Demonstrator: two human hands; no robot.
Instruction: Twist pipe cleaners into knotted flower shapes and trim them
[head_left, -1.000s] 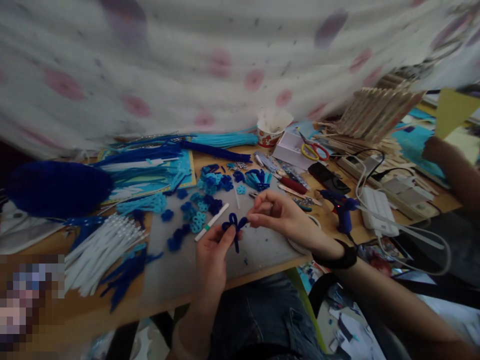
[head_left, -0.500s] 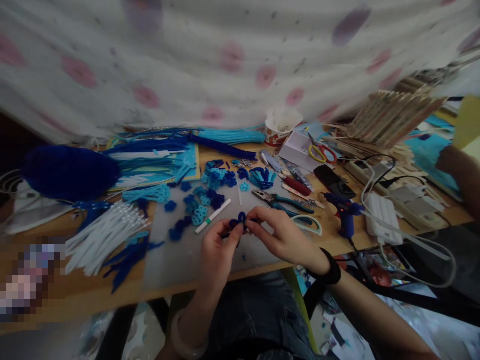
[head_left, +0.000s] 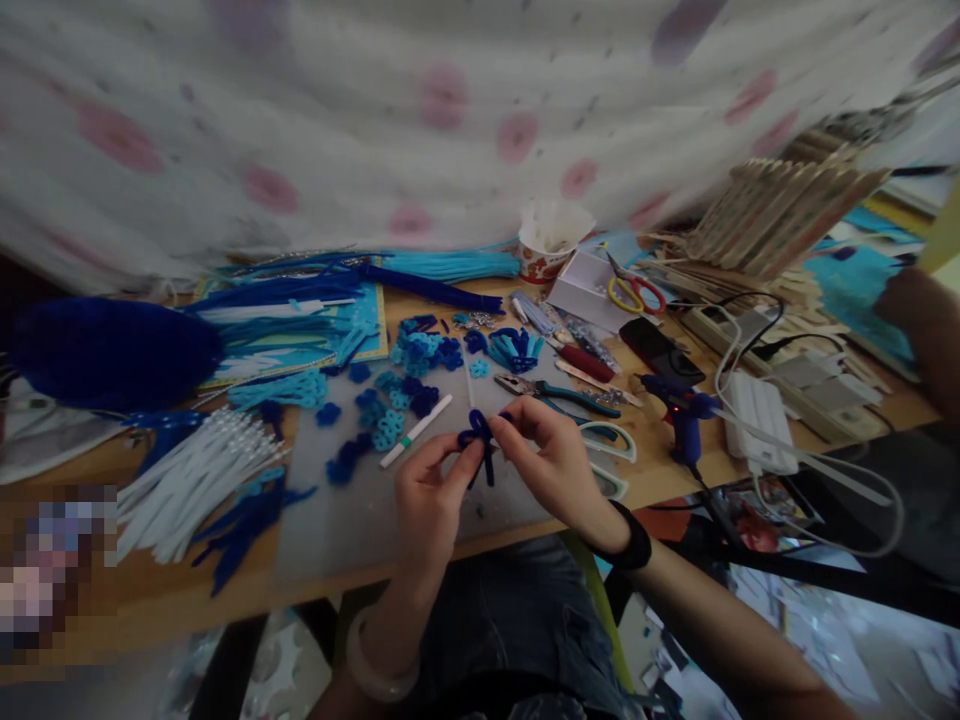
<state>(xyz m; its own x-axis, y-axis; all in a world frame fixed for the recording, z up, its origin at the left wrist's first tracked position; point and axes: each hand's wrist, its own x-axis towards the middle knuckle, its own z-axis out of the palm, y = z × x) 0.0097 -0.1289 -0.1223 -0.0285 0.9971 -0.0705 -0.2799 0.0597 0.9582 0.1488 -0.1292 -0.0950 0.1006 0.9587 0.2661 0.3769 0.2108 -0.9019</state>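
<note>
Between my two hands is a dark blue pipe cleaner (head_left: 478, 424), bent into small loops with its ends hanging down. My left hand (head_left: 437, 490) pinches the loops from the left with thumb and forefinger. From the right, my right hand (head_left: 545, 460) is closed on the same pipe cleaner, its fingertips just beside the loops. Under the hands lies a grey translucent mat (head_left: 337, 530). A white marker with a green band (head_left: 416, 431) rests just beyond my left hand. Past it are several light and dark blue fuzzy flowers (head_left: 388, 428).
Pliers (head_left: 559, 394), a hot glue gun with a red light (head_left: 681, 412) and scissors (head_left: 636, 293) lie to the right. White-stemmed pieces (head_left: 187, 490) and blue pipe cleaner bundles (head_left: 300, 310) fill the left. Another person's hand (head_left: 911, 300) is at the far right.
The pipe cleaner's loops now stand up more, and its hanging ends show below my fingers. My right hand has shifted slightly on it. The view has moved a little to the right.
</note>
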